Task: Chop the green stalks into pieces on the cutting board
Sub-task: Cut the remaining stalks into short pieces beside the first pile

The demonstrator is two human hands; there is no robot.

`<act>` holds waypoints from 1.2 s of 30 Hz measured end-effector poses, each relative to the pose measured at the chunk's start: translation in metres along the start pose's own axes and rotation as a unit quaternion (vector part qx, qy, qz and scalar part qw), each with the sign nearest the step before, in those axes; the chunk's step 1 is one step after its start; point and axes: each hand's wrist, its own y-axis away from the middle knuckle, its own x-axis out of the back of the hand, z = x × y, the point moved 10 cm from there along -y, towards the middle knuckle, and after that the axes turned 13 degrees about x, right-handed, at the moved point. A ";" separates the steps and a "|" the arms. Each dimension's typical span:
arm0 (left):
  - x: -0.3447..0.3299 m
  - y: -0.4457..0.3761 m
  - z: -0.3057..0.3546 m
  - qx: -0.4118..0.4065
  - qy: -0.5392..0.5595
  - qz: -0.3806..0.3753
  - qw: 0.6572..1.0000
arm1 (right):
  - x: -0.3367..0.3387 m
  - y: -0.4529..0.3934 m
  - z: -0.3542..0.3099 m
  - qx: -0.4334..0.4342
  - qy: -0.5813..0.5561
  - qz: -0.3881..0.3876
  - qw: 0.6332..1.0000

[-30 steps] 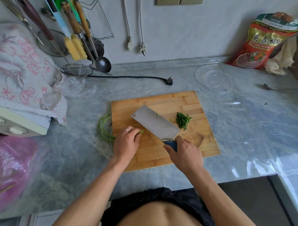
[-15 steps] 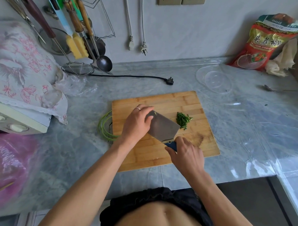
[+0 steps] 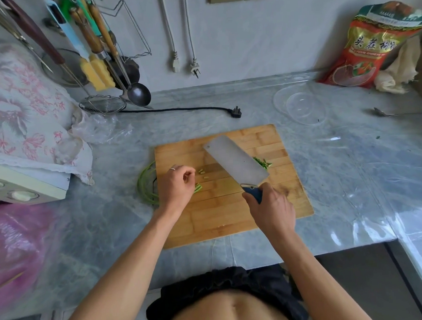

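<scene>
A bamboo board lies on the grey marble surface. The right hand is wrapped round the blue handle of a cleaver, whose broad blade is tilted flat-side up and points away to the left, raised over the middle of the board. The left hand sits at the board's left part, fingers loosely curled with thumb and fingertips drawn together; whether they pinch anything cannot be told. A ring shows on one finger.

The green stalks curve off the board's left edge onto the surface, just left of the left hand, and run under that hand; their cut ends stick out on the board just right of it. Two small pale pieces lie on the board between the left hand and the blade. A pile of chopped greens lies past the blade, on the board's right part, partly hidden by the steel, up and left of the right hand.

Behind the board a black plug and its cord lie on the surface. A clear lid rests to the right, near a red bag and a spoon. On the left, a ladle, a wire skimmer and other utensils hang by the wall, beside a floral cloth.
</scene>
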 end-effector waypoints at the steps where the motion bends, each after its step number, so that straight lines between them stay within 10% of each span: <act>1: -0.006 0.002 -0.004 0.001 -0.012 -0.019 1.000 | 0.002 -0.002 0.000 -0.001 -0.004 0.004 1.000; 19: -0.038 -0.019 -0.013 0.063 -0.064 -0.152 0.984 | -0.008 -0.007 0.003 -0.036 -0.085 -0.013 0.996; 36: -0.070 -0.026 0.025 -0.073 -0.277 -0.193 0.938 | -0.007 -0.006 0.001 -0.028 -0.105 -0.016 0.994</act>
